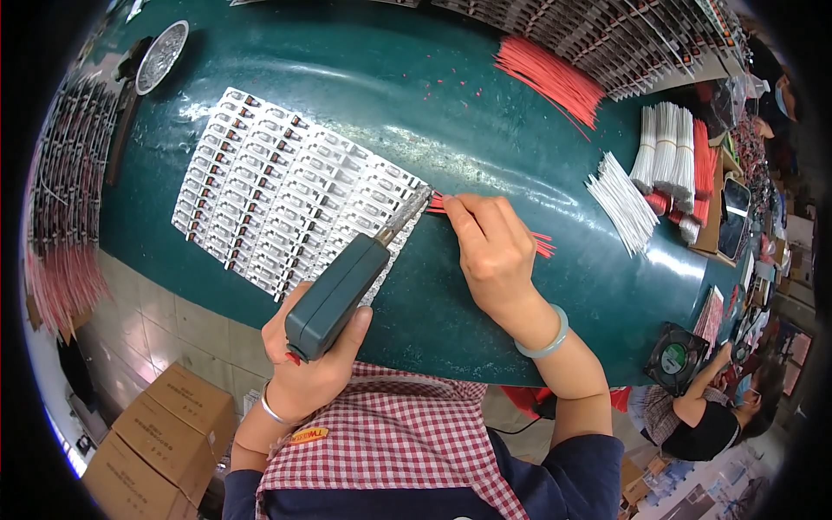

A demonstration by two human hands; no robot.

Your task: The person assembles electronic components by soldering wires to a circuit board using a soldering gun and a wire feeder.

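My left hand (314, 362) grips the dark green handle of a soldering iron (347, 282), whose metal tip reaches the right edge of a white panel of small circuit boards (277, 191) lying on the green table (485, 130). My right hand (492, 251) is closed on a few short red wires (544, 244), pinching one against the panel's edge right beside the iron's tip.
A loose pile of red wires (555, 78) lies at the far side, bundles of white wires (628, 204) to the right. A metal dish (161, 55) sits far left. Cardboard boxes (165, 425) stand on the floor. Another person (719, 407) works at the lower right near a small fan (676, 357).
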